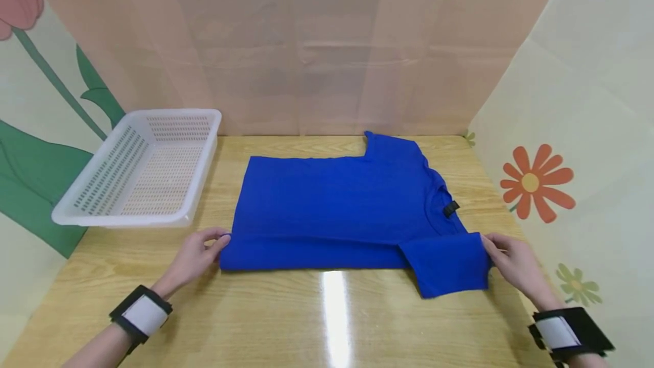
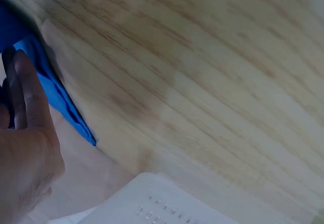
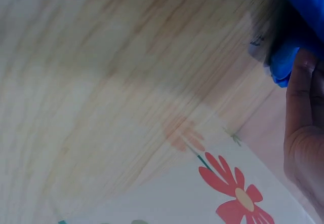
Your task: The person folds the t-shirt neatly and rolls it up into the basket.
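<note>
A blue T-shirt [image 1: 332,197] lies flat on the wooden table, its collar with a black label to the right. Its near side is folded inward in a long strip, and the near sleeve lies over that fold and sticks out past the front edge. At the hem end, my left hand [image 1: 200,254] pinches the corner of the folded strip between thumb and fingers. My right hand [image 1: 513,263] pinches the outer edge of the near sleeve. Blue cloth also shows at the fingers in both wrist views, partly cut off by the frame.
A white perforated plastic basket [image 1: 186,220] stands at the back left of the table [image 1: 255,322]. A pink sheet [image 1: 327,72] hangs behind the table, and flower-printed sheets border it on the left and right. Black bands with white patches sit on both wrists.
</note>
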Demonstrator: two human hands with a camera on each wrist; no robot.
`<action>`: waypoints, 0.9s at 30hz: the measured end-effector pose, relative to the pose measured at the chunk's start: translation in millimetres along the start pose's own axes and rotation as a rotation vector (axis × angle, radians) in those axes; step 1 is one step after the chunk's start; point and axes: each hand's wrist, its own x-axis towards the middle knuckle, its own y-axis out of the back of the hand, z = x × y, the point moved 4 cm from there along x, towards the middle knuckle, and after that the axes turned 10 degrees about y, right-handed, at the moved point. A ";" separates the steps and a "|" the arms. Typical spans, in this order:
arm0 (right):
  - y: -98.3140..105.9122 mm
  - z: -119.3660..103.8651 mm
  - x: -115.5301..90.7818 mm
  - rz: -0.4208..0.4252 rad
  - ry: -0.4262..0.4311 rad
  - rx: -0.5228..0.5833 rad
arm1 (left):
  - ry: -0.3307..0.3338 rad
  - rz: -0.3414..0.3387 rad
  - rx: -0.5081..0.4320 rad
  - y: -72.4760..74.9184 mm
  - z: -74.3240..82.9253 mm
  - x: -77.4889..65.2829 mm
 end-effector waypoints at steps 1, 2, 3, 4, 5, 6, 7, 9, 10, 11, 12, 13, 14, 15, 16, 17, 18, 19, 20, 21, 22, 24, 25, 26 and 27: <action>-0.7 -0.3 1.6 0.002 -0.002 -0.008 | -0.002 0.014 0.017 -0.7 0.8 2.5; -1.3 -0.4 3.4 0.007 -0.002 -0.019 | -0.010 0.028 0.033 -1.4 1.7 4.7; -2.2 -0.5 5.0 0.007 -0.001 -0.029 | -0.022 0.042 0.046 -2.2 2.8 6.8; -3.1 -0.5 6.8 0.009 -0.002 -0.036 | -0.032 0.056 0.056 -3.1 3.7 9.3; -4.2 -0.4 8.6 0.010 -0.003 -0.042 | -0.041 0.067 0.063 -4.0 4.3 11.7; -5.1 -0.2 10.6 0.011 -0.003 -0.047 | -0.048 0.076 0.068 -5.0 4.8 14.0; -6.3 0.0 12.5 0.010 -0.001 -0.053 | -0.054 0.080 0.070 -5.8 5.4 15.9; -8.9 0.8 16.0 0.006 -0.005 -0.058 | -0.064 0.080 0.073 -7.5 5.5 19.9; -10.2 1.3 17.6 0.004 -0.011 -0.059 | -0.064 0.074 0.070 -8.1 5.4 21.6; -11.2 2.3 19.4 0.000 -0.013 -0.060 | -0.065 0.068 0.075 -8.6 5.0 23.1; -12.5 2.9 20.8 -0.005 -0.019 -0.059 | -0.060 0.064 0.078 -9.0 4.6 24.7; -13.6 3.5 22.2 -0.012 -0.027 -0.053 | -0.060 0.060 0.086 -9.2 4.6 26.1; -14.6 4.4 23.7 -0.018 -0.036 -0.051 | -0.056 0.058 0.093 -9.3 4.5 27.6; -15.5 5.5 25.1 -0.025 -0.046 -0.049 | -0.051 0.053 0.100 -9.5 4.5 29.0; -16.3 6.5 26.5 -0.034 -0.053 -0.047 | -0.054 0.051 0.109 -9.7 4.7 30.3; -17.1 7.6 27.9 -0.044 -0.057 -0.043 | -0.056 0.047 0.121 -10.1 4.8 31.7; -17.9 8.2 29.2 -0.051 -0.060 -0.041 | -0.054 0.048 0.130 -10.3 5.0 33.0; -18.4 8.8 30.6 -0.056 -0.060 -0.041 | -0.053 0.048 0.140 -10.7 5.0 34.3; -18.8 9.6 32.0 -0.059 -0.058 -0.045 | -0.052 0.050 0.149 -11.0 5.1 35.6; -19.4 10.1 33.3 -0.063 -0.054 -0.048 | -0.053 0.051 0.158 -11.4 5.3 36.9; -19.9 10.6 34.8 -0.066 -0.049 -0.049 | -0.055 0.055 0.172 -11.7 5.2 38.3; -21.3 11.9 37.9 -0.076 -0.044 -0.058 | -0.055 0.065 0.200 -12.3 5.2 41.0; -22.2 12.6 39.3 -0.083 -0.041 -0.062 | -0.058 0.070 0.214 -12.8 5.4 42.4; -23.1 13.3 40.8 -0.090 -0.035 -0.067 | -0.068 0.076 0.228 -13.1 5.7 43.7; -24.1 14.1 42.2 -0.097 -0.031 -0.071 | -0.077 0.083 0.240 -13.4 6.2 45.0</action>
